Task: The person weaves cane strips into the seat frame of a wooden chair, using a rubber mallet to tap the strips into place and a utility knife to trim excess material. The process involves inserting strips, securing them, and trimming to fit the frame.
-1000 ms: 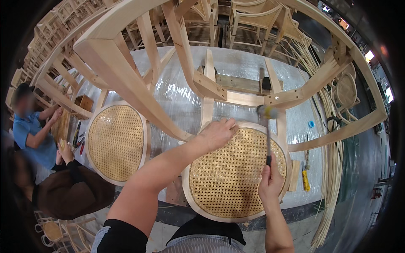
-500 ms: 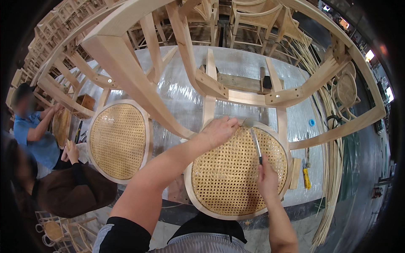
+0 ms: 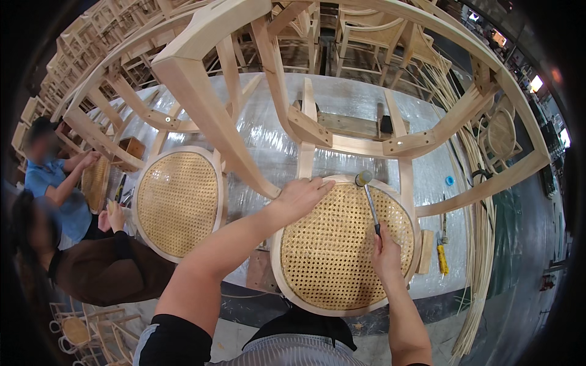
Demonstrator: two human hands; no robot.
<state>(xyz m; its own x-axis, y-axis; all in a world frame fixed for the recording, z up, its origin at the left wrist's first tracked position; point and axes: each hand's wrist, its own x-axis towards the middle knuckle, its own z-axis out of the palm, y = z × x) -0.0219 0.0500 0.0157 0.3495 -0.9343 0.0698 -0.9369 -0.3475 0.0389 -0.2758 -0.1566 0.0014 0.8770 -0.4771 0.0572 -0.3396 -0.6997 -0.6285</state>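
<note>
In front of me lies a chair seat [image 3: 349, 244] with woven cane inside a pale wooden rim, joined to an upturned chair frame [image 3: 360, 142]. My left hand [image 3: 301, 199] rests over the seat's upper left rim, fingers stretched along the cane's edge. My right hand [image 3: 387, 249] is closed around the dark handle of a small hammer [image 3: 370, 204]. Its metal shaft points away from me. The rounded, yellowish hammer head [image 3: 364, 177] is at the far rim of the seat; whether it touches the rim I cannot tell.
A second cane seat [image 3: 177, 204] lies to the left on the plastic-covered table [image 3: 256, 143]. Two people sit farther left. At right are a yellow-handled tool [image 3: 442, 259], a wood strip [image 3: 426, 251], a blue ring [image 3: 450, 181] and long cane strips [image 3: 482, 262]. Chair frames crowd the back.
My left hand has slid back to the left along the rim, and its fingers have straightened. The hammer head, blurred before, now shows clearly at the far rim. The view has shifted slightly.
</note>
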